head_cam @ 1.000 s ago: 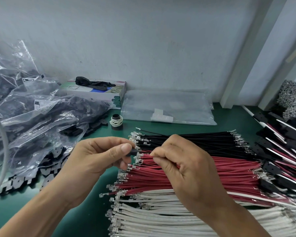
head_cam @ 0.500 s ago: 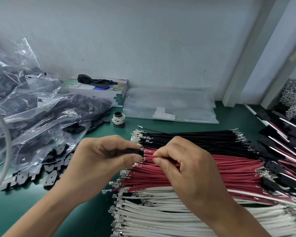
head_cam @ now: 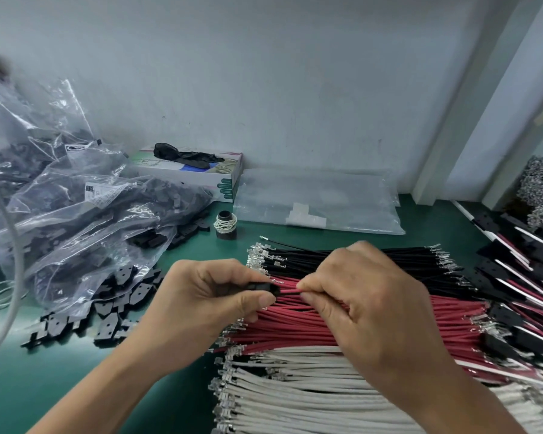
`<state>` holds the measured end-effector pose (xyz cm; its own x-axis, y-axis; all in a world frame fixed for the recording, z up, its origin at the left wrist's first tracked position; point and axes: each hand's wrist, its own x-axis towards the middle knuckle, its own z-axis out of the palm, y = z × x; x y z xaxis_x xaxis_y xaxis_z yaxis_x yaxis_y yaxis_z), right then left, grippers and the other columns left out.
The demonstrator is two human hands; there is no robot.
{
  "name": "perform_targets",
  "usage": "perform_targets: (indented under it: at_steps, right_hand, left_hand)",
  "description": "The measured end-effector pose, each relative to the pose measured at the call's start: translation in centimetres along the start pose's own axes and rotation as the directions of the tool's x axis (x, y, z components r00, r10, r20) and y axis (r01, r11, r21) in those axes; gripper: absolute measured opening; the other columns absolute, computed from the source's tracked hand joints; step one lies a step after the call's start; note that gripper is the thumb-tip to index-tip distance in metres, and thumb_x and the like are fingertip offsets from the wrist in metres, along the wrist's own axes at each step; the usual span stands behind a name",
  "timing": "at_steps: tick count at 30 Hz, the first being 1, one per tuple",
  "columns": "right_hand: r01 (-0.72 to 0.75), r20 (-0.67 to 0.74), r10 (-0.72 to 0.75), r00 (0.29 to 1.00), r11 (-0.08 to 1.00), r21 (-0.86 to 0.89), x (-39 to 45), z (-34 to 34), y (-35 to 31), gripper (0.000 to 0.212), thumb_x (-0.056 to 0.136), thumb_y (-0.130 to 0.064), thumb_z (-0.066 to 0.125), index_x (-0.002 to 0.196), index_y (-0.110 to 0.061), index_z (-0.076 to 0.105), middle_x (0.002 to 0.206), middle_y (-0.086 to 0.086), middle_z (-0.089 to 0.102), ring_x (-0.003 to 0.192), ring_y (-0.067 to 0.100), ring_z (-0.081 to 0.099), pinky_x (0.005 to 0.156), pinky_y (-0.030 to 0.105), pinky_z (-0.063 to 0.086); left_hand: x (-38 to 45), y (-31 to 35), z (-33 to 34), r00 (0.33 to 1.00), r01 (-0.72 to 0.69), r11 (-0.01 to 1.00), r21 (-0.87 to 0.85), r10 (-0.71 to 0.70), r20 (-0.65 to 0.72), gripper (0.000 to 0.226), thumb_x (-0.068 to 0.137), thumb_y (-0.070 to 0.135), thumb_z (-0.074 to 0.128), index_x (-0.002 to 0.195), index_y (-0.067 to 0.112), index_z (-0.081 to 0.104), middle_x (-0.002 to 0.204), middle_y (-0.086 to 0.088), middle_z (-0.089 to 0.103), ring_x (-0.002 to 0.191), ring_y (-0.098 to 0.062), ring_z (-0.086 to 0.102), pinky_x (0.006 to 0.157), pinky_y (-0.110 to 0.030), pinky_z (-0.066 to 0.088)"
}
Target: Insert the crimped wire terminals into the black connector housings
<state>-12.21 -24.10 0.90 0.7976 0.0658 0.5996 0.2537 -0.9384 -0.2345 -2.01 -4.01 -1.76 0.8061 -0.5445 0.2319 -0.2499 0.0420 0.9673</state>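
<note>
Since a second ago both hands drifted slightly right, fingertips now nearly meeting. Left hand [head_cam: 213, 296] pinches a black connector housing [head_cam: 262, 287] between thumb and curled fingers, knuckles up. Right hand [head_cam: 367, 305] pinches a red wire [head_cam: 287, 289] at its tip, aimed into the housing, over the red wire bundle [head_cam: 342, 327]. Black wires [head_cam: 311, 258] lie behind, white wires [head_cam: 295, 386] in front. Loose housings [head_cam: 107, 311] and plastic bags [head_cam: 76, 220] sit left on the green table [head_cam: 60, 386]; bag label unreadable. Glove box [head_cam: 198, 170] by the wall, print too small.
</note>
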Motion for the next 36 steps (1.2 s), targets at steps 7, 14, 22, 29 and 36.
perform_targets:
  at_steps: [7, 14, 22, 29, 36]
  right_hand:
    - [-0.097, 0.56, 0.018, 0.829, 0.989, 0.11, -2.0, 0.5, -2.3, 0.034, 0.084, -0.058, 0.061, 0.116, -0.047, 0.056, 0.107, -0.02, 0.057, 0.096, -0.008, 0.048, 0.08, 0.017, 0.039]
    - [-0.192, 0.525, 0.091, 0.846, 0.971, 0.141, -2.1, 0.8, -2.5, 0.024, 0.087, -0.042, 0.063, 0.108, -0.043, 0.05, 0.115, -0.029, 0.048, 0.1, -0.009, 0.045, 0.075, 0.01, 0.035]
    - [-0.207, 0.2, 0.153, 0.968, 0.937, 0.283, -1.9, 0.0, -1.3, 0.013, 0.097, -0.03, 0.057, 0.098, -0.039, 0.065, 0.092, -0.017, 0.059, 0.083, 0.007, 0.059, 0.065, 0.017, 0.044]
    - [-0.086, -0.188, 0.094, 0.978, 0.995, 0.051, -1.9, 0.4, -0.4, 0.017, 0.093, -0.029, 0.064, 0.088, -0.02, 0.079, 0.081, -0.01, 0.06, 0.069, 0.011, 0.059, 0.053, 0.029, 0.049]
    - [-0.066, -0.252, 0.081, 0.964, 0.996, 0.067, -1.9, 0.9, -0.1, 0.013, 0.091, -0.023, 0.068, 0.09, -0.017, 0.079, 0.084, -0.008, 0.061, 0.074, 0.014, 0.06, 0.058, 0.029, 0.05]
  left_hand:
    - [0.0, 0.2, 0.2, 0.997, 0.06, 0.997, -0.054, -0.062, -0.041, 0.02, 0.068, 0.013, 0.085, 0.087, 0.016, 0.083, 0.071, -0.011, 0.077, 0.059, -0.013, 0.07, 0.06, -0.015, 0.055]
    - [0.2, 0.0, -0.3, 0.994, 0.049, 0.999, -0.023, -0.051, -0.097, 0.023, 0.065, 0.024, 0.087, 0.087, 0.018, 0.083, 0.072, -0.013, 0.076, 0.06, -0.018, 0.068, 0.063, -0.022, 0.058]
    - [0.2, 0.1, -0.7, 0.995, 0.06, 0.998, -0.028, -0.062, -0.082, 0.023, 0.067, 0.017, 0.085, 0.089, 0.018, 0.084, 0.081, -0.014, 0.078, 0.067, -0.02, 0.074, 0.065, -0.018, 0.058]
    - [0.2, 0.0, -0.6, 0.996, 0.073, 0.995, -0.066, -0.076, -0.048, 0.026, 0.066, 0.011, 0.087, 0.091, 0.013, 0.083, 0.084, -0.014, 0.079, 0.071, -0.02, 0.076, 0.068, -0.018, 0.058]
    - [0.2, 0.1, -0.8, 0.994, 0.091, 0.991, -0.099, -0.097, -0.05, 0.028, 0.064, 0.011, 0.087, 0.091, 0.011, 0.083, 0.079, -0.016, 0.078, 0.068, -0.022, 0.075, 0.069, -0.02, 0.059]
